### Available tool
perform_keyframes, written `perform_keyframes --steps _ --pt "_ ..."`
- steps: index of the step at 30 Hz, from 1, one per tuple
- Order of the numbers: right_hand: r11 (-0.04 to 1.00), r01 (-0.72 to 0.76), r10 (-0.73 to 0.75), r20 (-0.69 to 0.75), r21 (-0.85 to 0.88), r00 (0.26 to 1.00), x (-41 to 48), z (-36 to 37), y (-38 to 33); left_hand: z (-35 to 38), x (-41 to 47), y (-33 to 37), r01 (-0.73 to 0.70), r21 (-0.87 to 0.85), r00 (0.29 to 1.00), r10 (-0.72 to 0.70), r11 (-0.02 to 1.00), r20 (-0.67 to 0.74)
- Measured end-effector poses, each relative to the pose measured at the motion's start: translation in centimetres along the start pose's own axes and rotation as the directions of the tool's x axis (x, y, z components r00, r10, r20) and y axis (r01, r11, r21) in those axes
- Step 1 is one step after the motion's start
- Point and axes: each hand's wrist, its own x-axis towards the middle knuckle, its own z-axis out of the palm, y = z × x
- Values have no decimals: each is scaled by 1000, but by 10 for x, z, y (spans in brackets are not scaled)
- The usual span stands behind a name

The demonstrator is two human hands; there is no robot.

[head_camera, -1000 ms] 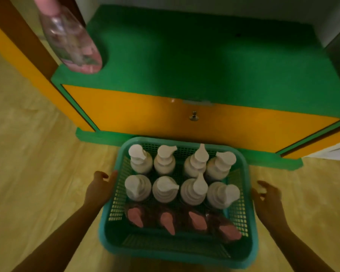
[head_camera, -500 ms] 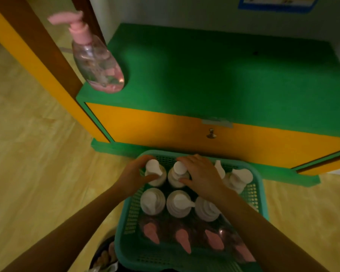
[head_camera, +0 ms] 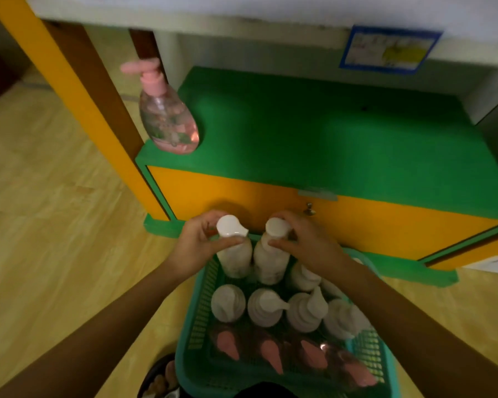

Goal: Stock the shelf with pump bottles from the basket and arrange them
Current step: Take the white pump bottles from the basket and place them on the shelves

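A teal plastic basket (head_camera: 197,320) sits on the floor in front of the shelf, holding several white pump bottles and several pink-capped ones. My left hand (head_camera: 196,248) grips a white pump bottle (head_camera: 232,254) by its neck, lifted above the back row. My right hand (head_camera: 302,242) holds a second white pump bottle (head_camera: 269,261) beside it, also raised. One clear pink pump bottle (head_camera: 167,119) stands at the left front corner of the green shelf (head_camera: 328,130).
The shelf has an orange front panel (head_camera: 242,196) with a small knob (head_camera: 309,210). An orange and brown post (head_camera: 78,90) rises to its left. Wooden floor (head_camera: 49,225) lies at the left. A sandalled foot (head_camera: 161,380) shows by the basket's near-left corner.
Both hands went from the basket's sides into the back row, closed on two white bottles and lifted them. The view tilted up, showing more of the shelf.
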Motion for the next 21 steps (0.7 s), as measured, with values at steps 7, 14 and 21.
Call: perform_keyframes --steps 7,14,21 --pt "983 120 -99 -149 136 984 -13 -93 -81 -43 -7 116 -80 -102 996 74 992 -53" --pt "945 307 -283 -191 111 940 -29 -175 -169 -86 -19 231 -214 -65 974 207 975 -97" --pt "921 390 -373 -225 30 900 -40 -242 -246 -123 -34 328 -321 -37 935 310 946 -170"
